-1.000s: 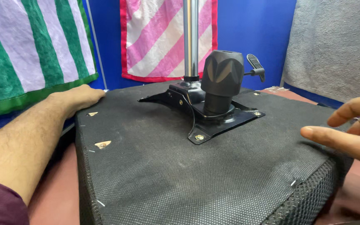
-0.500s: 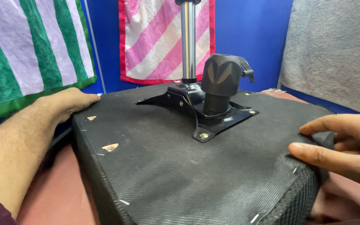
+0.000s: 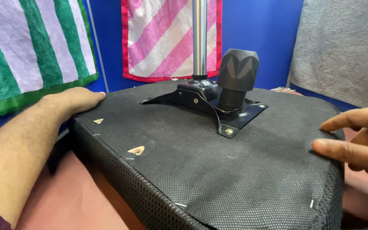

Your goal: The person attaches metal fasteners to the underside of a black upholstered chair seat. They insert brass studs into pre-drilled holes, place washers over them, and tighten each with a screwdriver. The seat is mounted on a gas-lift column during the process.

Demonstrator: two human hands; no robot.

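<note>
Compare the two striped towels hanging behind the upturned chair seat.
The left towel has green and white stripes with a green border; the middle towel has pink and white stripes with a red border. The green one hangs lower and nearer the camera. Both hang against the blue wall.

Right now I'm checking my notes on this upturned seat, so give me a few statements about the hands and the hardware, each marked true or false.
1. The left hand rests on the far left edge of the seat. True.
2. The right hand grips the knob. False: it is at the seat's right edge, thumb on the fabric, well apart from the knob.
3. A black metal plate is screwed to the seat's underside. True.
4. The chrome post lies flat on the seat. False: it stands upright from the plate.
5. The towel on the left is pink and white. False: it is green and white; the pink one hangs behind the post.
</note>
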